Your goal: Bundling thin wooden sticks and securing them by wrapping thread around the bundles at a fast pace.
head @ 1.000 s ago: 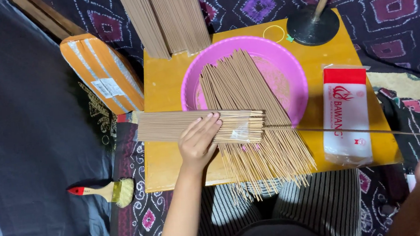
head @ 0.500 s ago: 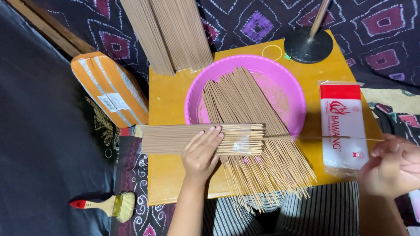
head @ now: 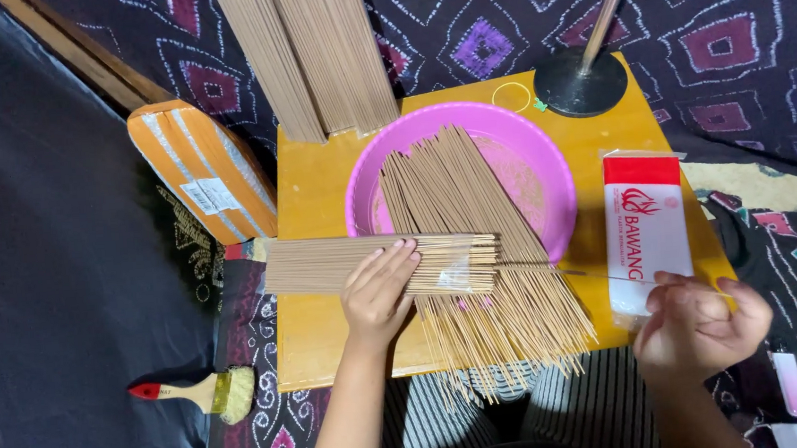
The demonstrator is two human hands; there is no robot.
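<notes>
Head view: my left hand [head: 380,292] lies flat, open, pinning the stick bundle [head: 378,263] on the yellow board [head: 318,339]. My right hand [head: 701,328] pinches 1 thin stick [head: 554,271]. Bundling step; next needs careful alignment.

Paintbrush [head: 205,394] (red-handled), lamp base [head: 581,81].

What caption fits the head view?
Left hand presses a flat stick bundle over a pink basin; right hand beside it.
</notes>
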